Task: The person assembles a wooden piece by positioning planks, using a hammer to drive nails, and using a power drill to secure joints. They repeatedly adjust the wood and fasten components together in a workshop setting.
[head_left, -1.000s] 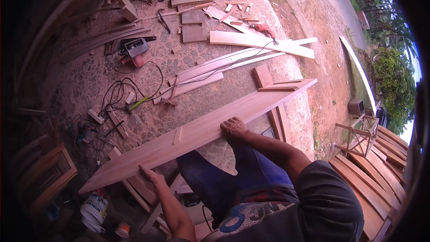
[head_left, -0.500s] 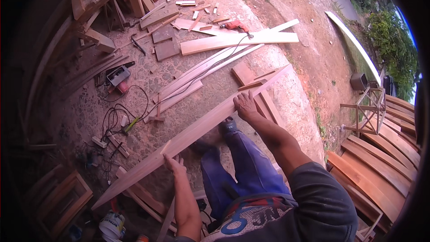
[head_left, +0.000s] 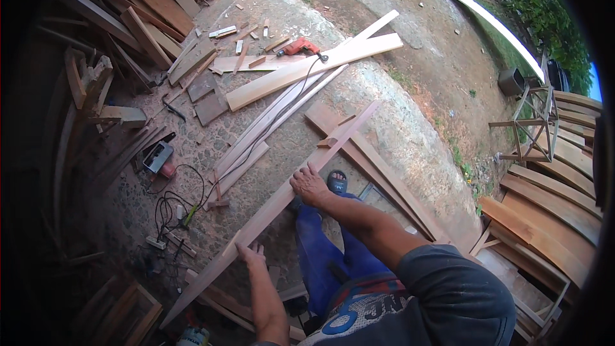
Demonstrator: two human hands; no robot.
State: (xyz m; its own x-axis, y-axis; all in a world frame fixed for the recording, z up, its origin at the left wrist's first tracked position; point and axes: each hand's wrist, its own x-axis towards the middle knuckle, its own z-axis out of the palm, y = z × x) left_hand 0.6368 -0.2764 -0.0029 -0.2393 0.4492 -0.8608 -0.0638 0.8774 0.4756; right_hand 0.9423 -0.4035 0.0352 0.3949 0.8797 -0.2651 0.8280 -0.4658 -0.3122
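A long, pale wooden board (head_left: 272,208) slants across in front of my legs, from the lower left up to the right. My right hand (head_left: 310,186) grips it near the middle, fingers over its top face. Lower down, my left hand (head_left: 252,255) holds the near edge, thumb on top and the other fingers partly hidden. A thin sliver of wood seems to lie along the board by the left thumb. Toward the far end, a small wood block (head_left: 327,143) sits against the board; whether it is under or on it I cannot tell.
A red power drill (head_left: 299,47) rests by pale planks (head_left: 314,70) on the floor. A corded power tool (head_left: 157,157) and tangled cables lie left. Timber (head_left: 150,0) leans at upper left; stacked boards (head_left: 544,224) fill the right. Joined brown boards (head_left: 384,182) lie beside my foot.
The board has tilted more steeply, its far end shifting left. My right hand has come left and lower, nearer to my left hand. The whole view has turned slightly.
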